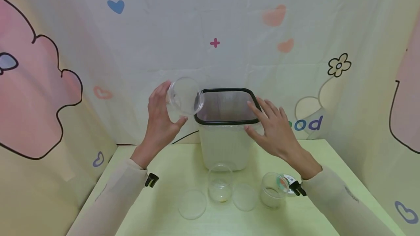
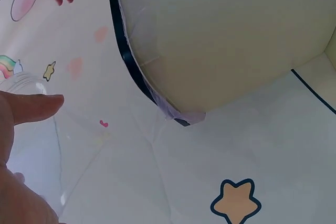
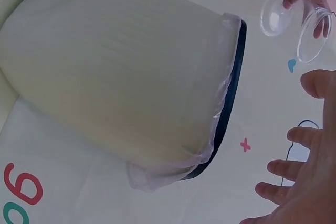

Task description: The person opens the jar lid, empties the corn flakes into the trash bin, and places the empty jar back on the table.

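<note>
My left hand (image 1: 160,115) grips a clear plastic cup (image 1: 186,95) in the air at the left of the bin's rim. The cup is tilted, with its round mouth towards the right. In the left wrist view the thumb (image 2: 37,107) lies in front of the cup. A pale trash bin (image 1: 226,145) with a black rim and a thin liner stands upright between the hands. My right hand (image 1: 273,130) holds nothing, its fingers spread by the bin's right rim. From the head view I cannot tell whether those fingertips touch the rim.
Nearer me on the pale green table (image 1: 147,199) stand a clear cup (image 1: 220,188) and another clear container (image 1: 272,192). Two flat clear lids (image 1: 192,204) lie beside them. A round printed label (image 1: 289,181) shows partly behind the right container. Printed cloth (image 1: 183,46) hangs behind the bin.
</note>
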A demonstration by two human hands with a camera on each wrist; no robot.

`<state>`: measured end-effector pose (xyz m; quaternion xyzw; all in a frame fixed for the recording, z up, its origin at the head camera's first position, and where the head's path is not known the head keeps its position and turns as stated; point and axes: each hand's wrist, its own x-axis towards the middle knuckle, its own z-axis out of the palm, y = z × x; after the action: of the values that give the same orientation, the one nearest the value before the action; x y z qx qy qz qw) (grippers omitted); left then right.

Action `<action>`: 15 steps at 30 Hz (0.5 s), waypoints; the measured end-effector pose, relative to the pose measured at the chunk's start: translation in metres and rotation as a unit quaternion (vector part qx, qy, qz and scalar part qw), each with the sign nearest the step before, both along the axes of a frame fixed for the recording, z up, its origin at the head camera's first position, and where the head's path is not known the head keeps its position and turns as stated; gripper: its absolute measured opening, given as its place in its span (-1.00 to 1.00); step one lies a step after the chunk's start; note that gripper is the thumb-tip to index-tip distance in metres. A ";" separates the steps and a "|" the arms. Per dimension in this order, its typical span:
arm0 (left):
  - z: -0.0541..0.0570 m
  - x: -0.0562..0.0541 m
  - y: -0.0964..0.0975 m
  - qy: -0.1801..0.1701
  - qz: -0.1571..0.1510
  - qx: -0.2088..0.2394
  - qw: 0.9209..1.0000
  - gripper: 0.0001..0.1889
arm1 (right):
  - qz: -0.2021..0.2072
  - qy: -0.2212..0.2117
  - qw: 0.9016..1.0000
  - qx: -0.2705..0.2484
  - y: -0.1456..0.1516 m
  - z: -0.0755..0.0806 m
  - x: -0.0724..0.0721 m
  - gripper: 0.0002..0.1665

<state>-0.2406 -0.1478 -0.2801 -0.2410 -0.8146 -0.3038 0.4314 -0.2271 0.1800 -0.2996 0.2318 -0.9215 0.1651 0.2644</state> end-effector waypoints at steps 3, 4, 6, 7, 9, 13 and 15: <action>-0.004 0.003 -0.002 -0.008 0.003 0.013 1.000 0.13 | 0.002 -0.001 1.000 0.008 0.000 -0.001 0.008 -0.19; -0.005 0.004 -0.002 -0.013 0.004 0.018 1.000 0.13 | 0.004 -0.002 1.000 0.011 0.000 -0.001 0.010 -0.19; -0.008 0.007 -0.003 -0.025 0.004 0.027 0.999 0.14 | 0.005 -0.004 1.000 0.016 -0.001 -0.002 0.015 -0.18; -0.010 0.007 -0.003 -0.030 0.004 0.031 0.999 0.14 | 0.008 -0.004 1.000 0.017 -0.001 -0.002 0.017 -0.17; -0.013 0.010 -0.004 -0.039 0.004 0.035 0.999 0.17 | 0.010 -0.002 1.000 0.019 -0.002 -0.003 0.022 -0.15; -0.019 0.015 -0.005 -0.046 -0.001 0.042 0.998 0.19 | 0.015 0.009 1.000 0.023 -0.003 -0.007 0.029 -0.12; -0.022 0.018 -0.006 -0.047 -0.004 0.045 0.998 0.21 | 0.017 0.014 0.999 0.027 -0.004 -0.010 0.033 -0.12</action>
<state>-0.2231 -0.1533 -0.3024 -0.2100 -0.8187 -0.3525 0.4017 -0.1944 0.1760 -0.3097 0.2566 -0.9177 0.1417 0.2683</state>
